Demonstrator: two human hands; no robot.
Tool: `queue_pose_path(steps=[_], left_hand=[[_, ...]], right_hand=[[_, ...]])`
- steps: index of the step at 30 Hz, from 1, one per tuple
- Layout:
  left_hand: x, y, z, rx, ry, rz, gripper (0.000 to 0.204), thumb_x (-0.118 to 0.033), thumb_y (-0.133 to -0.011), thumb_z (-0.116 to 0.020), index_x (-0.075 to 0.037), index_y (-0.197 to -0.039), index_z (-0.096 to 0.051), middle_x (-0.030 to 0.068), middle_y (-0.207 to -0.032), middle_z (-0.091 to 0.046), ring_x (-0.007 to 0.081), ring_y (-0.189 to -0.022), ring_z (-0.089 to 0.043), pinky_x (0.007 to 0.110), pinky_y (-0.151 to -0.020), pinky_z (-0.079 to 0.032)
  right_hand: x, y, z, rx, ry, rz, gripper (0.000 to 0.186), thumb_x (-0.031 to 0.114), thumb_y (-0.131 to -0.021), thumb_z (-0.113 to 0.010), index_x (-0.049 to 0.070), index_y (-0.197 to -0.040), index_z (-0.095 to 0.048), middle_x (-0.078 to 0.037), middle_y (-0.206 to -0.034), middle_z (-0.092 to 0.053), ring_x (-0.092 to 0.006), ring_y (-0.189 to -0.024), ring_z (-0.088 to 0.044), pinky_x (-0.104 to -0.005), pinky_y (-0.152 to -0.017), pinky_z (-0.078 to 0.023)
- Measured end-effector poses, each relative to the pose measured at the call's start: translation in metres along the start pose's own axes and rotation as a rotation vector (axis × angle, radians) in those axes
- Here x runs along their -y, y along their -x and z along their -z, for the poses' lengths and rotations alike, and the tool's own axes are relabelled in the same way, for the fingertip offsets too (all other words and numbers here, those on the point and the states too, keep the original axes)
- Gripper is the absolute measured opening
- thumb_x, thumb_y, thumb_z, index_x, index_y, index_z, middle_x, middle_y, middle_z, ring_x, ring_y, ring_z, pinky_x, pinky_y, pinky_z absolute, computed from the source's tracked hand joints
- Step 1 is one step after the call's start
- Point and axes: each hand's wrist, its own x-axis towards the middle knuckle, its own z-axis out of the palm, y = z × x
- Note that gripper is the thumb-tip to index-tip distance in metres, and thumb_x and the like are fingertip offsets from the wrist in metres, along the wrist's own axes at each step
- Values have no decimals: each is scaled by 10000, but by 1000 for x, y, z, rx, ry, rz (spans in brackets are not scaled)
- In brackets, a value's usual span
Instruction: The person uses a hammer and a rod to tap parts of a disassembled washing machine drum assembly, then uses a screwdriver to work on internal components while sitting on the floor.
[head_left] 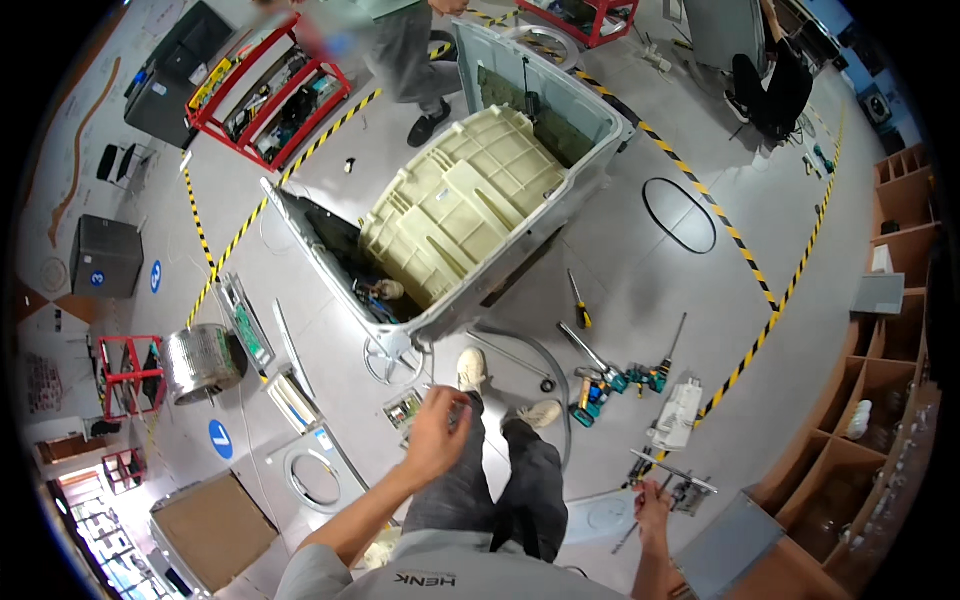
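Observation:
My left hand [436, 438] hovers over my left leg with its fingers loosely bent and apart, nothing seen in it. Low on the right, my right hand [652, 508] has its fingers drawn together beside several metal parts [688, 494]; what they grip is too small to make out. Ahead of my feet lies an opened washing machine cabinet [530, 245], with a large cream plastic tub [465, 200] inside. On the floor right of my feet are cordless power drills [652, 375], a yellow-handled screwdriver [581, 312] and a grey hose [552, 370].
A washer front panel [318, 478], a metal drum [203, 365] and a cardboard box [215, 535] stand at left. A black belt loop [680, 215] lies at right, before wooden shelves [850, 440]. Another person [405, 65] stands behind the cabinet, near a red tool cart [268, 100].

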Motion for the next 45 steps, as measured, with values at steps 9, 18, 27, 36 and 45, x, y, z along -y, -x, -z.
queue_pose_path(steps=[9, 18, 27, 36, 45], left_hand=[[1, 24, 64, -185, -53, 63, 112, -36, -804, -576, 1, -905, -542, 132, -873, -505, 250, -753, -538, 325, -679, -446], [23, -108, 133, -301, -27, -148, 133, -47, -789, -580, -6, -911, -547, 138, -931, -520, 305, -888, -509, 365, -767, -419], [67, -306, 120, -480, -155, -240, 402, -207, -819, -605, 17, -1129, -481, 182, -1115, -514, 359, -1066, -465, 406, -903, -380], [100, -384, 110, -133, -73, -3, 407, -401, -859, -536, -2, -787, -569, 175, -754, -611, 344, -715, -601, 433, -624, -455], [95, -394, 120, -23, -29, 103, 458, -442, -853, -526, -18, -689, -575, 175, -585, -580, 364, -598, -585, 438, -543, -443]], right_hand=[[58, 47, -43, 93, -26, 121, 377, 352, -957, -420, 58, -770, -563, 26, -525, -421, -60, -422, -357, -217, -376, -267], [146, 50, -153, 132, 93, 419, 372, 295, -975, -384, 24, -801, -572, 12, -608, -442, -60, -546, -424, -204, -496, -339], [238, 14, -321, 93, 24, 428, 400, 336, -976, -384, 22, -817, -573, 24, -617, -421, -58, -574, -388, -204, -549, -343], [250, -13, -390, -5, -22, 427, 380, 333, -978, -382, 78, -731, -520, 22, -584, -459, -59, -524, -409, -201, -507, -344], [268, -7, -421, -240, 401, 620, 275, 241, -919, -509, -31, -896, -543, -39, -613, -489, -142, -585, -475, -293, -562, -393]])
